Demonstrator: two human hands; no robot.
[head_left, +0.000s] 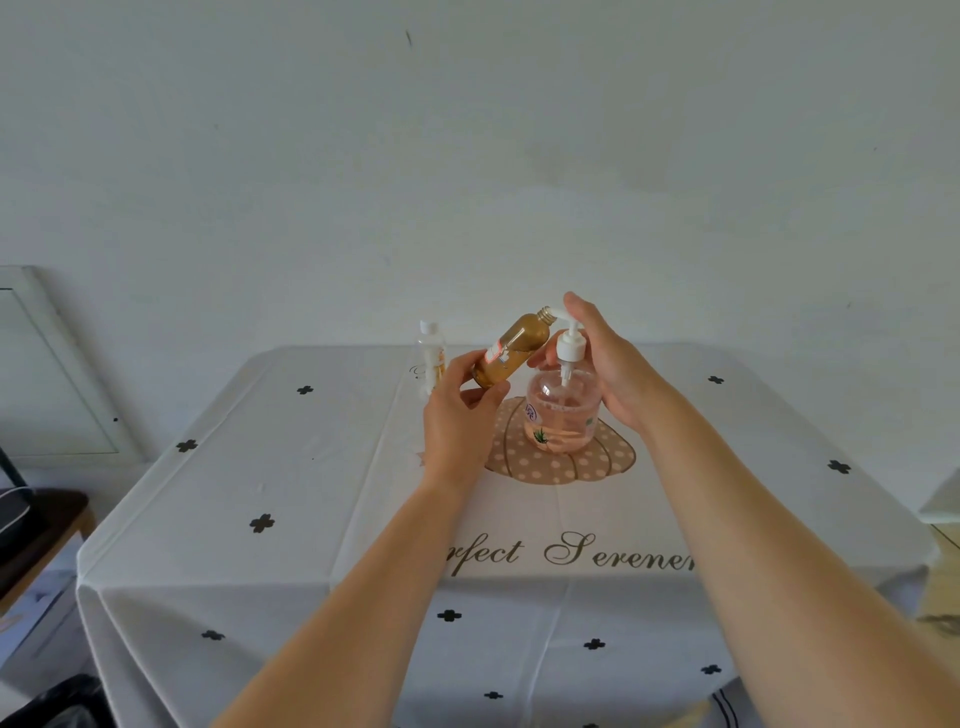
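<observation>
Counting three bottles on the bench (311, 493), two hands at work. Left hand (457, 415) is gripping one amber bottle (511, 348), tilted, its uncapped neck meeting the spout of one pump dispenser (561, 415) standing mid-bench. Right hand (608, 364) is pressing the pump top with straight fingers, partly hiding the dispenser's right side. One white-capped clear bottle (431, 353) is standing behind the left hand.

Amber bottle (511, 347) in left hand (457, 421), mouth at pump dispenser (563, 410) spout, right hand (608, 364) atop

Pump bottle (562, 415) on tablecloth (311, 493), tilted bottle (511, 347) above-left — capped bottle (432, 358) behind-left
</observation>
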